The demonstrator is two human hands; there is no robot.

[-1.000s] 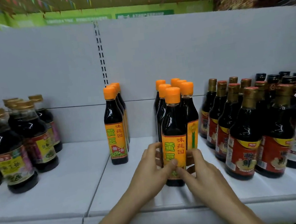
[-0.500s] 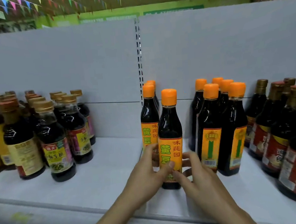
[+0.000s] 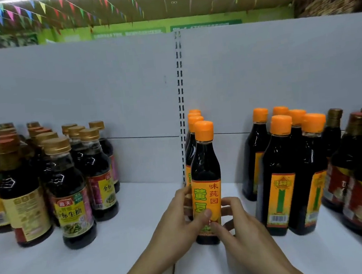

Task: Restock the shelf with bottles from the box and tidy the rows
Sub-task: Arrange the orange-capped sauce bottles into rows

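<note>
Gripping the bottle [image 3: 205,174] from both sides, the two hands met low on its orange label, at lower centre of the frame.

Left hand [image 3: 177,225]: fingers wrapped round the left side of the bottle, thumb laid across the label front.
Right hand [image 3: 249,234]: fingers curled round the right side, thumb tip at the lower part of the label, just below the left thumb.
Both hands were clamped on this one bottle.

Bottle: dark liquid, orange cap, upright, label facing the camera. Its base was at the white shelf [image 3: 120,248]. Whether it rested there could not be told, as the hands hid part of the base. It stood at the front of a single-file row [image 3: 193,119] of like bottles running back toward the slotted upright [image 3: 179,81] in the grey back panel [image 3: 82,91]. Whether it touched the next bottle in the row could not be told.

Right of centre: a cluster [image 3: 280,171] of orange-cap bottles, front ones showing a green stripe and a barcode. A bare strip of shelf lay between the cluster and the held bottle.
Far right: brown-cap bottles [image 3: 356,175] with red labels, close beside the cluster.
Left of frame: gold-cap bottles [image 3: 70,191] in several rows, well apart from the held bottle.
Top of frame: coloured bunting [image 3: 30,10] under the ceiling.
</note>
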